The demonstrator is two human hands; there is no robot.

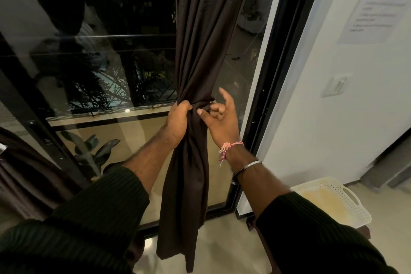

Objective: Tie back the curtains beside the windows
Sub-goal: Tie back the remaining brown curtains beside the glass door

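Observation:
A dark brown curtain (200, 35) hangs in front of the glass window (106, 51), gathered into a narrow bunch at mid height. My left hand (178, 121) grips the bunched cloth from the left. My right hand (219, 118) is at the right of the bunch, thumb and curled fingers pinching a dark tie band (205, 104) wrapped round the cloth, index finger raised. Below the hands the curtain falls loose to the floor.
The black window frame (278, 73) stands just right of the curtain, then a white wall with a switch plate (337, 84) and a paper notice (378, 2). A white plastic basket (338, 200) sits on the floor at right. Another dark curtain (24, 173) hangs at far left.

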